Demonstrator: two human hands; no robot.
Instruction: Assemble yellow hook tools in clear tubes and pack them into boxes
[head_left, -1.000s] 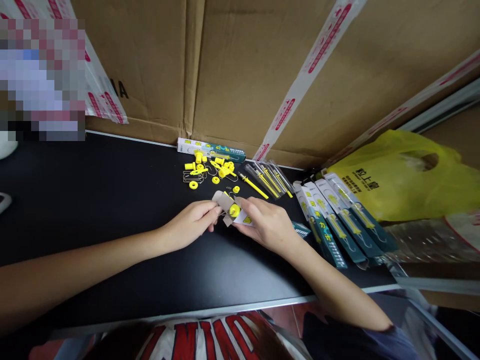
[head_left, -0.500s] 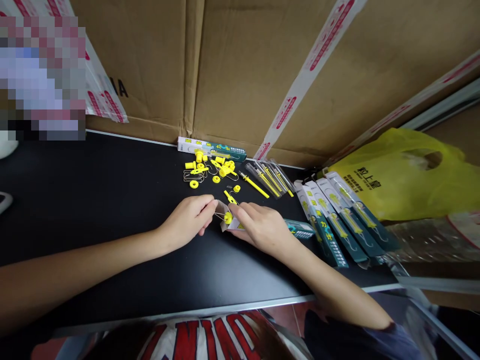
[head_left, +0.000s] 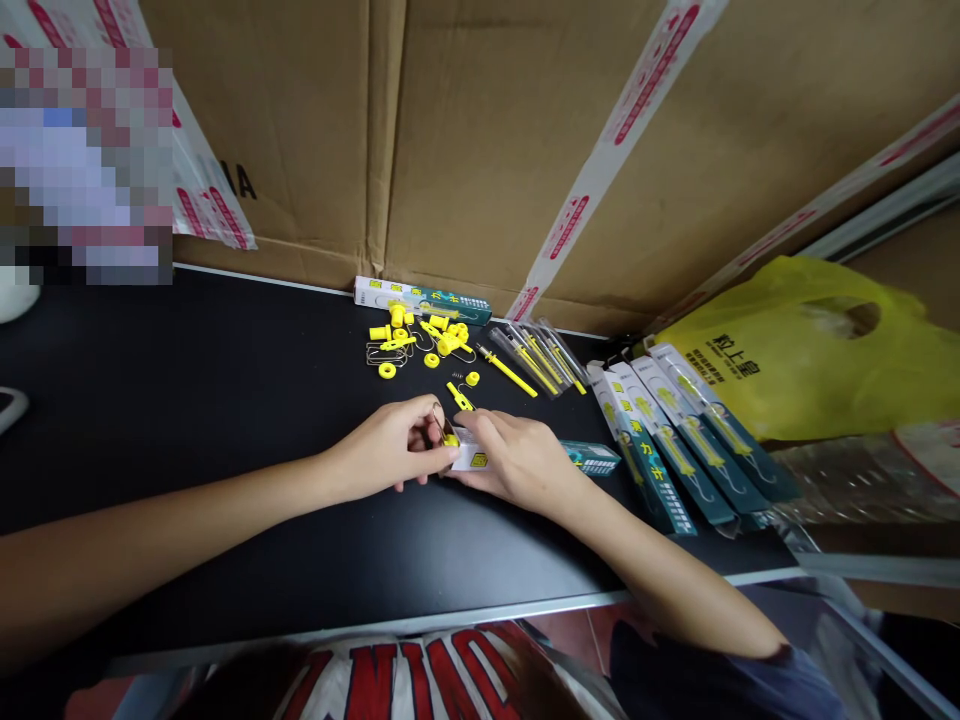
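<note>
My right hand (head_left: 523, 458) is closed around a white and teal box (head_left: 592, 457), which lies across the front of the loose parts. At the box's left end a yellow piece (head_left: 451, 440) with a bent metal wire shows in the opening. My left hand (head_left: 401, 445) pinches at that piece and the box end, its thumb against the yellow plastic. Just beyond my hands lie a yellow clip part (head_left: 460, 397) and a small yellow ring (head_left: 472, 379). How deep the piece sits in the box is hidden.
Yellow parts and metal hooks (head_left: 386, 352) are piled behind my hands, before another box (head_left: 367, 291). Yellow rods in clear sleeves (head_left: 536, 358) lie right of them. Several packaged boxes (head_left: 675, 430) and a yellow bag (head_left: 810, 350) are at the right. Cardboard (head_left: 480, 150) stands behind.
My left hand has shifted right and slightly down, against the box end, and its thumb now reaches the yellow piece. The box has slid slightly left.
</note>
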